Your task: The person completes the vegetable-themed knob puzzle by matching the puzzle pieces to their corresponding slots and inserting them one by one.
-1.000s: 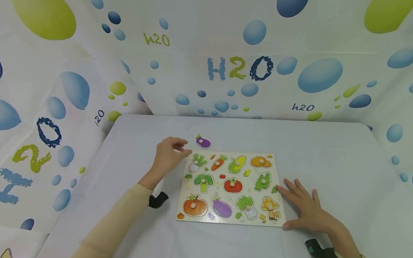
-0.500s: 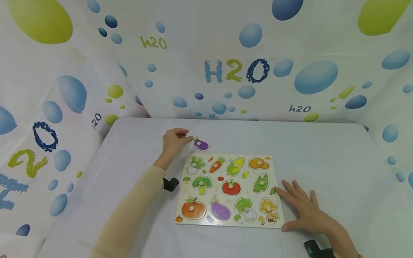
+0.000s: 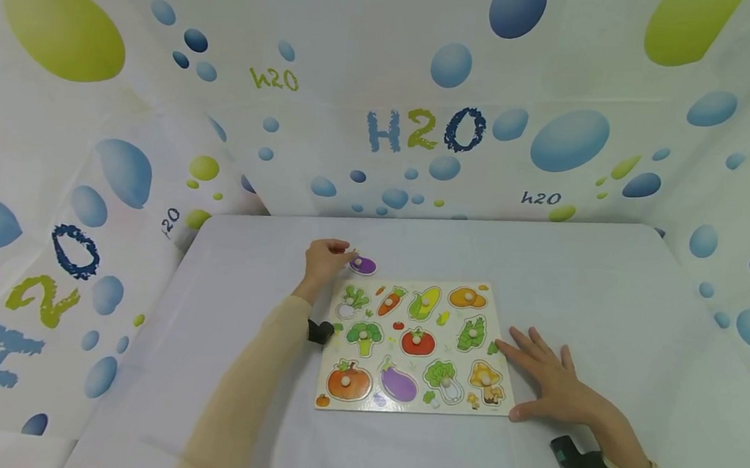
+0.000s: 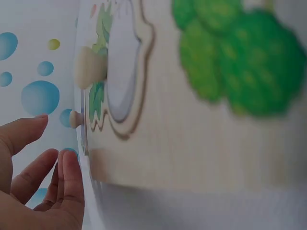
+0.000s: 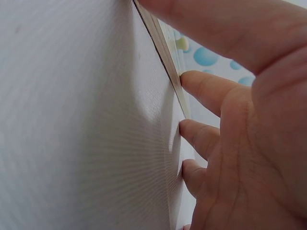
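A purple eggplant puzzle piece (image 3: 364,266) with a small knob lies on the cloth behind the back left corner of the wooden vegetable puzzle board (image 3: 447,328). My left hand (image 3: 324,261) is right beside the piece. In the left wrist view, thumb and fingers (image 4: 73,179) stand apart, short of the small wooden knob (image 4: 74,119). My right hand (image 3: 551,384) lies spread at the board's right side, thumb and index fingertip touching its edge (image 5: 169,62). Knobs stand on most pieces in the board; the purple eggplant shape (image 3: 398,383) in the front row shows none.
White cloth (image 3: 583,280) covers the table. Behind and to the left hang white curtains (image 3: 331,113) printed with blue and green drops. A black wrist camera (image 3: 321,332) under the left wrist overlaps the board's left edge; another (image 3: 578,458) is at the right wrist.
My left hand has moved back and to the right, from the board's back left corner to beside the eggplant piece. My right hand stays at the board's edge. The view has shifted slightly.
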The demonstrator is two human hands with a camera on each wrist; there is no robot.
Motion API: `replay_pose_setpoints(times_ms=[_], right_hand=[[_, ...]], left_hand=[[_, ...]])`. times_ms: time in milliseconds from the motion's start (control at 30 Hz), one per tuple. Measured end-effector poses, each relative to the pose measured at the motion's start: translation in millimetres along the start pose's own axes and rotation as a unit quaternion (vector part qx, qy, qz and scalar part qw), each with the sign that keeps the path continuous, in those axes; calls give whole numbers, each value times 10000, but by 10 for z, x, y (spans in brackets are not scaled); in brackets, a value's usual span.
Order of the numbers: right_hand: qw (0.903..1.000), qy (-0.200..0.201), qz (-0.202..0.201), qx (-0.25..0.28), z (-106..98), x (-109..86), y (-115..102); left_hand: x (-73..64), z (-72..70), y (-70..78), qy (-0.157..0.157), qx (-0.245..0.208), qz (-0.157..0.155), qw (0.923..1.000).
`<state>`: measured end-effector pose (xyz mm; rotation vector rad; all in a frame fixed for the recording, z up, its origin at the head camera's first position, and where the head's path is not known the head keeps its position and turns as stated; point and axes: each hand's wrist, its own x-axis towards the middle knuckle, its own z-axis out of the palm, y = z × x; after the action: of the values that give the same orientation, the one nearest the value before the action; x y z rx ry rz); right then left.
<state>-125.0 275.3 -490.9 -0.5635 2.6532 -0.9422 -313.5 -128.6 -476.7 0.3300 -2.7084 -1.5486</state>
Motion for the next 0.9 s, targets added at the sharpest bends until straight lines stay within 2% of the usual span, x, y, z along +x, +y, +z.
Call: replay_pose_setpoints(times_ms=[200, 467, 767, 900], right_hand=[[10000, -8, 32, 25, 7, -4, -9], [10000, -12, -24, 20, -5, -3, -13], [10000, -15, -30, 36, 6, -1, 26], [9999, -14, -84, 67, 6, 0, 19]], left_hand=[[5, 62, -42, -163, -63, 91, 9998], [3, 100, -82, -360, 221, 213, 9989], [11, 102, -85, -355, 693, 563, 9954], [-5, 107, -74, -306, 762, 579, 9949]])
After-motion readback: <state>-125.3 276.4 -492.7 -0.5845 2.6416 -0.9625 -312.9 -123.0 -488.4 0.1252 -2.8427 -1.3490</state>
